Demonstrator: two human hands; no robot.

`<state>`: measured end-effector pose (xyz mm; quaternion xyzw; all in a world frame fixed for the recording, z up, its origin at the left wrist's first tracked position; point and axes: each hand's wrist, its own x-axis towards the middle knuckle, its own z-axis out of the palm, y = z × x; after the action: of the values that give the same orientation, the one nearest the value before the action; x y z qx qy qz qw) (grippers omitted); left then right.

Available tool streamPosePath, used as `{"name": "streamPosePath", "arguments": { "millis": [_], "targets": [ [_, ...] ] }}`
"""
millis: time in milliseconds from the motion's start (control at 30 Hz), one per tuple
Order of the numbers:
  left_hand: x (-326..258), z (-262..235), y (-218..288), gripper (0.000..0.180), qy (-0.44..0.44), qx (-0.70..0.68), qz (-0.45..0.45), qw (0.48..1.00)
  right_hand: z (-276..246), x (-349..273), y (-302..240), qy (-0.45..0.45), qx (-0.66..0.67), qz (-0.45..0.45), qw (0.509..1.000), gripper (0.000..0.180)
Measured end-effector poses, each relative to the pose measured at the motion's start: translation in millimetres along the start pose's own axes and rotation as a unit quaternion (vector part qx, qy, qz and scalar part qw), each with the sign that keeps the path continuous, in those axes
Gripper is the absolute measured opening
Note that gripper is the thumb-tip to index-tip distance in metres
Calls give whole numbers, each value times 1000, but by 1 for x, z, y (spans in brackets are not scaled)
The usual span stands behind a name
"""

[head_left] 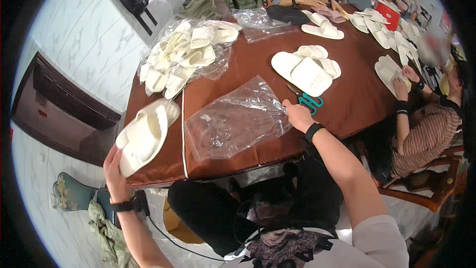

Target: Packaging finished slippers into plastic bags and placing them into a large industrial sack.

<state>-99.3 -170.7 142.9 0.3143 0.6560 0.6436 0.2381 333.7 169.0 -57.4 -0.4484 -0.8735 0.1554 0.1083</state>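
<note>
Dark reddish-brown wood — a big polished table [233, 64] beside a white tiled wall [74, 34]. Left hand [115, 168] grips a stacked pair of cream foam slippers [144, 134] at the near-left table edge (partly overhanging). Right hand [297, 115], fingers loosely spread, presses a clear crinkled plastic bag [233, 119] — teal-handled scissors [308, 100] just beside it.
</note>
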Motion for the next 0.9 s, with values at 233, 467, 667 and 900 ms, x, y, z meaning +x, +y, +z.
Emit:
{"name": "streamPosePath", "arguments": {
  "millis": [233, 467, 667, 900],
  "targets": [
    [17, 172, -75, 30, -68, -109, -33, 991, -1, -6, 3, 25, -1, 2, 1000, 24],
    [16, 182, -231, 26, 22, 262, 140, 955, -21, -6, 4, 218, -21, 15, 976, 15],
    [-3, 237, -170, 25, -55, 295, 228, 926, -25, -23, 32, 133, -148, 60, 978, 38],
    [-17, 270, -179, 21, -120, 356, 157, 913, -18, -18, 40, 116, -112, 65, 985, 41]
  ]
}}
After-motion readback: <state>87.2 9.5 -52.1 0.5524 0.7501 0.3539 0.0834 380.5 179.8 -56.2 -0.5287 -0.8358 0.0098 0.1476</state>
